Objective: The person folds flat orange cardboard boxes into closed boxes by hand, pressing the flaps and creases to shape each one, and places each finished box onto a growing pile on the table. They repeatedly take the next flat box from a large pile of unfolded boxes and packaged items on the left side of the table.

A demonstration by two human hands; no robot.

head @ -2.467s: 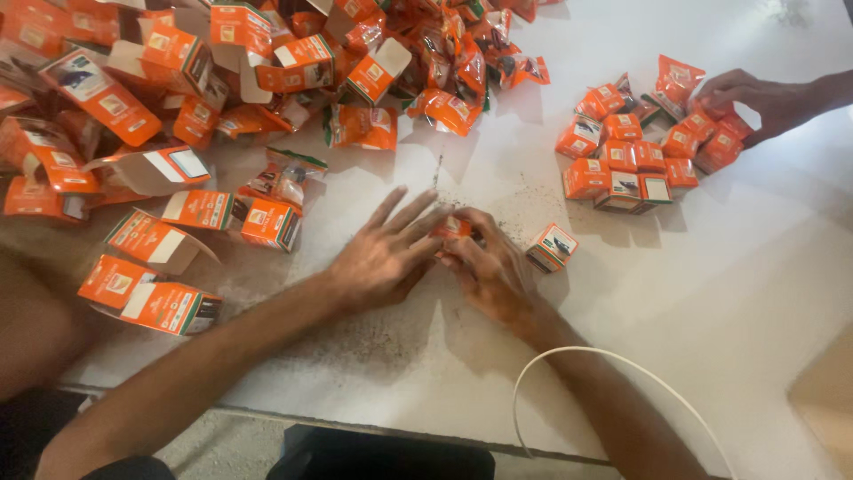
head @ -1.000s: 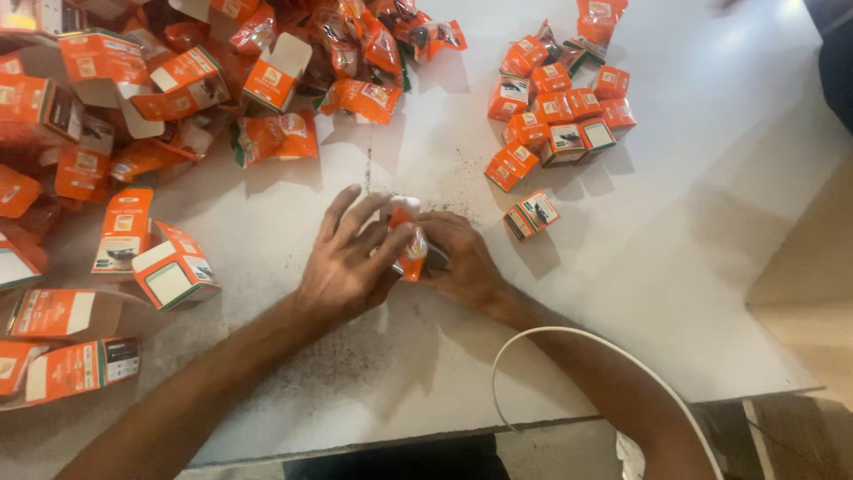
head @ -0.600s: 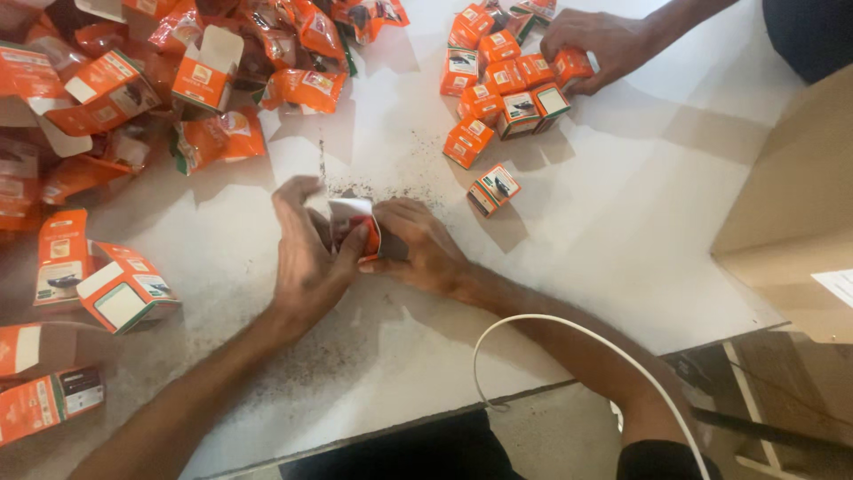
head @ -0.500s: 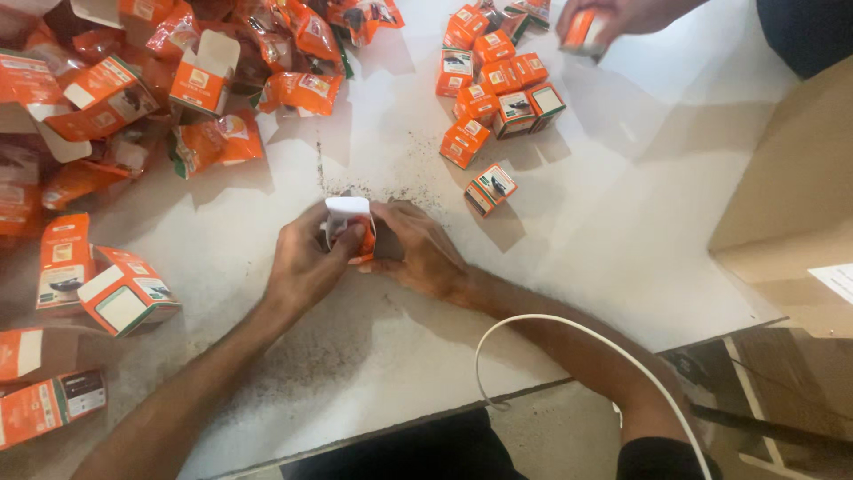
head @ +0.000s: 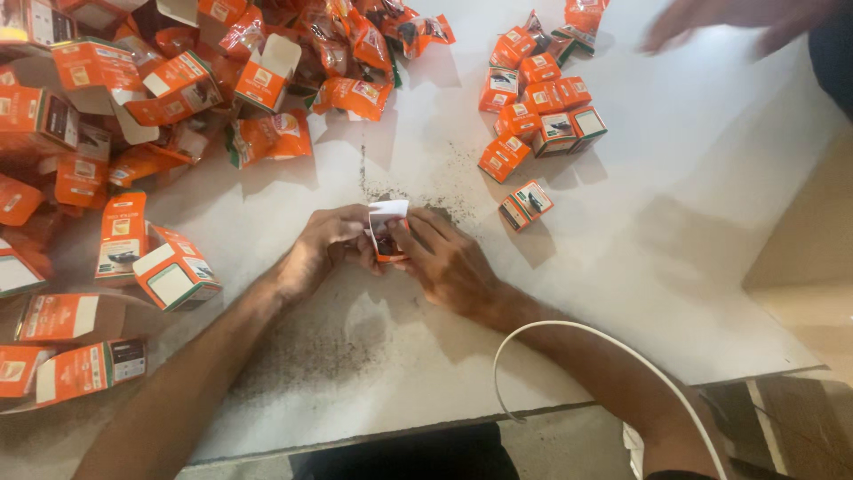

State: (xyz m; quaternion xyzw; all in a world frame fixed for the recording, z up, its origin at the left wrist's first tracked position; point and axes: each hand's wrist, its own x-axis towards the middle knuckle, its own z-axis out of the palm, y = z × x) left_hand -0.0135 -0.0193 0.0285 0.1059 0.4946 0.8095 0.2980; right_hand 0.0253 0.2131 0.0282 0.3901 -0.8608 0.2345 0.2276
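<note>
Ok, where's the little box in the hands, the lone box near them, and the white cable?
small orange box (head: 389, 233), head view, its open white flap and front.
lone closed box (head: 526, 204), head view, top face.
white cable (head: 569, 327), head view, top of its loop.

Single head cam, looks steeply down from close above onto white table (head: 675, 267); no second view.

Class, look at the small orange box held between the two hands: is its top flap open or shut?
Open: the small orange box shows its white flap raised.
</note>
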